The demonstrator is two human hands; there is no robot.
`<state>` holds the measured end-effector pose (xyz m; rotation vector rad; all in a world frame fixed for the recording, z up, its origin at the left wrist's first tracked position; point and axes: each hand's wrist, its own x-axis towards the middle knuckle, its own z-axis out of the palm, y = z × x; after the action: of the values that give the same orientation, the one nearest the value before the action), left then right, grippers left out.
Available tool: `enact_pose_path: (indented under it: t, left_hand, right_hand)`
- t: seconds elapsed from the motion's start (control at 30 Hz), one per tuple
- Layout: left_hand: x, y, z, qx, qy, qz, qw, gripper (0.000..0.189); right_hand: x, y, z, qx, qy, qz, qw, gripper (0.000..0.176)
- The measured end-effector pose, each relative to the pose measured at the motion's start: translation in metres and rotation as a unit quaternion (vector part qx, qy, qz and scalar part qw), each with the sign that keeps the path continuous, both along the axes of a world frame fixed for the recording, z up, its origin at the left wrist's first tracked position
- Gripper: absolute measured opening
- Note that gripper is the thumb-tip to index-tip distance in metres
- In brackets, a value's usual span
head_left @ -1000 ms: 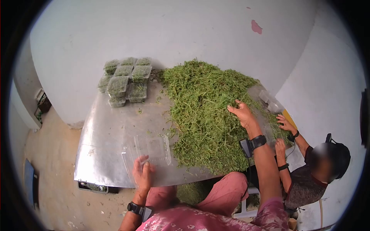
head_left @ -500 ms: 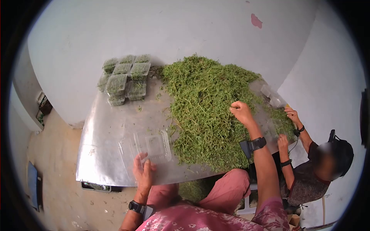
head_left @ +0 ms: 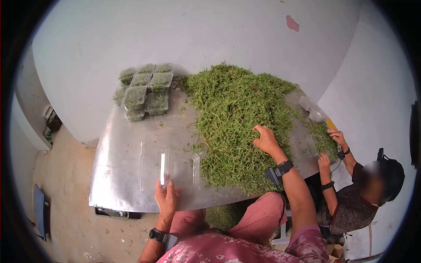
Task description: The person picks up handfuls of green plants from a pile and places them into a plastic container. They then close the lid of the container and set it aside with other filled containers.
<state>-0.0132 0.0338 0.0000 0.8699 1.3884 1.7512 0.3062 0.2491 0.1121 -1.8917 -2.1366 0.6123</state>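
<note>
Pinching the near rim of an open clamshell box (head_left: 180, 166) at lower centre of the tabletop (head_left: 123, 166) in the left hand (head_left: 165, 197) grip, sinking the right hand (head_left: 264, 141) into the heap of greens (head_left: 237, 109), grip there impossible to tell, possibly dragging sprigs past the light box and off the edge.

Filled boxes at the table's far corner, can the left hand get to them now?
Probably, with a stretch: only bare table separates the filled boxes from the left hand, though that hand holds the open clear container at the near edge.
</note>
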Motion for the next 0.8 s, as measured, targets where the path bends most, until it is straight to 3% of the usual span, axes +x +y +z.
enact_pose_path:
  t: [0.17, 0.27, 0.37, 0.53, 0.63, 0.67, 0.77, 0.8]
  left_hand:
    - [0.001, 0.001, 0.001, 0.005, 0.008, -0.008, 1.000, 0.031]
    - [0.003, 0.001, 0.002, 0.002, 0.008, -0.004, 1.000, 0.030]
    - [0.003, 0.002, 0.001, -0.002, 0.033, -0.002, 0.999, 0.030]
    - [0.003, -0.001, -0.004, -0.015, 0.065, -0.006, 0.998, 0.032]
    - [0.008, -0.001, 0.001, -0.023, 0.060, 0.002, 0.998, 0.034]
    - [0.008, 0.000, -0.001, -0.016, 0.061, 0.004, 0.998, 0.035]
    - [0.006, 0.000, -0.009, -0.009, 0.068, 0.009, 0.998, 0.036]
    - [0.005, -0.001, -0.009, -0.014, 0.074, 0.005, 0.997, 0.036]
  right_hand:
    - [0.021, -0.003, 0.033, 0.194, 0.186, -0.053, 0.962, 0.060]
    - [0.024, -0.012, 0.055, 0.113, 0.267, -0.036, 0.956, 0.061]
    - [0.024, -0.012, 0.041, 0.033, -0.022, 0.041, 0.998, 0.059]
    - [0.015, -0.027, 0.035, 0.144, 0.061, 0.024, 0.987, 0.041]
    - [-0.003, -0.040, 0.046, 0.020, 0.064, 0.058, 0.996, 0.039]
    - [-0.011, -0.045, 0.049, -0.018, 0.026, 0.065, 0.997, 0.047]
    - [-0.021, -0.058, 0.017, 0.091, -0.081, 0.045, 0.992, 0.054]
    - [-0.028, -0.064, 0.019, 0.054, -0.087, 0.039, 0.994, 0.057]
